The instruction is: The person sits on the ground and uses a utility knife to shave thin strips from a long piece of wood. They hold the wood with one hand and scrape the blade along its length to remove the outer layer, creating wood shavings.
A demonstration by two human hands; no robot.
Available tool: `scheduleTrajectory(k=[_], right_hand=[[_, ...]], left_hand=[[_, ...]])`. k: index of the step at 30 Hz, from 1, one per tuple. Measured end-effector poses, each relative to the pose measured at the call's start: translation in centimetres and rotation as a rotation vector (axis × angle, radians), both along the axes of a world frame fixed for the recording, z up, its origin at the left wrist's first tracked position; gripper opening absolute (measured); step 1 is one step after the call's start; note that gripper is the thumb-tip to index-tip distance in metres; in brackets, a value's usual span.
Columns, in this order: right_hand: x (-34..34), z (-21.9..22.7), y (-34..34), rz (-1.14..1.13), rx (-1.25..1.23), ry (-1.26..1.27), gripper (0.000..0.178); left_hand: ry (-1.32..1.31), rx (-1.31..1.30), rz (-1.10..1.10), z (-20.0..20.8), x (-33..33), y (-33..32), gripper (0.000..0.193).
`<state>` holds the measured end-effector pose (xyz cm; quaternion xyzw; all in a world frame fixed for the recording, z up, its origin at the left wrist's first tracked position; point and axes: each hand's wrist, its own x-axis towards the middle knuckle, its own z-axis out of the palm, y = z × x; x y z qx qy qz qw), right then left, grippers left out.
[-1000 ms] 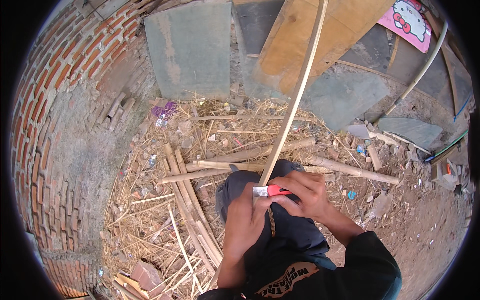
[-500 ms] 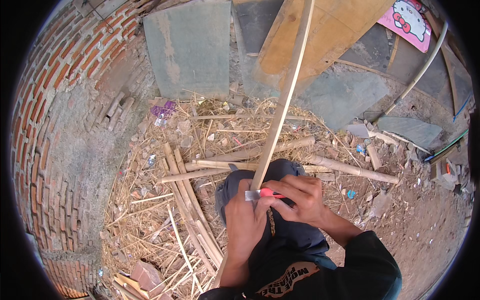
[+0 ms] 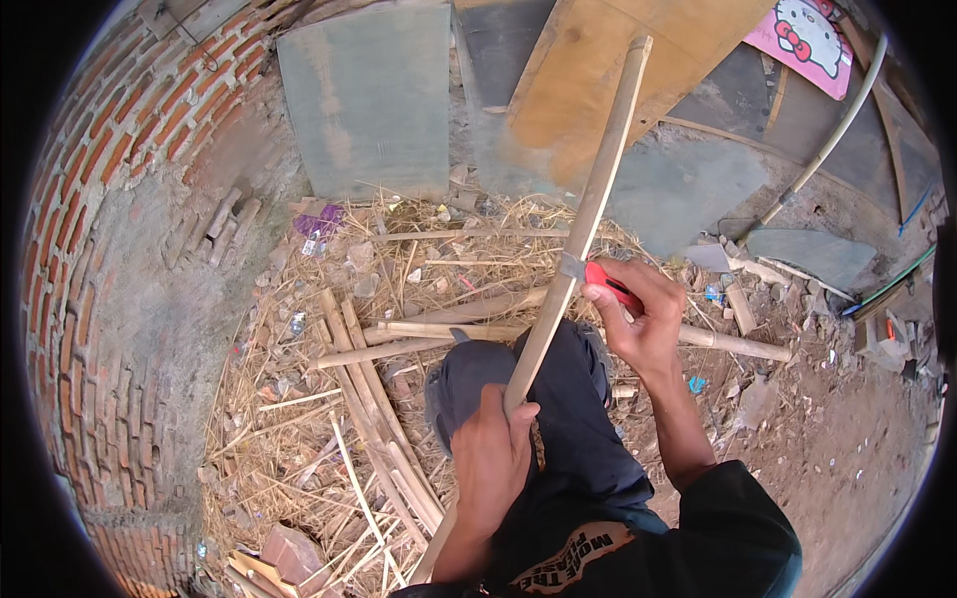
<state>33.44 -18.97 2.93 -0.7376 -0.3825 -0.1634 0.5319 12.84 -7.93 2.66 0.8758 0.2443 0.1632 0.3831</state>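
Note:
A long split bamboo strip (image 3: 599, 184) slants up and away in front of me, its far tip over the orange-brown board. My left hand (image 3: 491, 450) is wrapped round its lower part, above my lap. The strip's near end runs back past my left forearm. In my right hand (image 3: 644, 309) is a utility knife (image 3: 612, 286) with a red handle, fingers closed round it. Its wide grey blade lies across the strip, touching it well beyond my left hand.
Several bamboo pieces (image 3: 374, 404) lie on straw and rubble to the left of my knees. A brick wall (image 3: 110, 289) rises at the left. Grey panels (image 3: 369, 110) and an orange-brown board (image 3: 588, 80) lean at the back. A bamboo pole (image 3: 822, 149) leans at the right.
My right hand has moved up and away along the strip with the knife, apart from my left hand now. The strip's far tip has come into view; my left hand keeps its grip.

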Motion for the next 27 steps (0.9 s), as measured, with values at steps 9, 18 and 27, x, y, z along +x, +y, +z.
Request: scheduleTrajectory(k=[9,18,27], right_hand=[[0.8,-1.3,0.1,0.099,-0.045,-0.040,0.026],[-4.5,-3.6,0.2,0.290,-0.072,-0.019,0.030],[-1.0,-2.2,0.4,0.055,-0.016,0.025,0.024]], left_hand=[[0.026,-0.054,-0.003,-0.6,-0.3,1.1,0.038],[-0.045,-0.130,-0.049,-0.1,0.7,1.9,0.036],[0.057,-0.005,0.035,-0.5,0.3,0.9,0.041]])
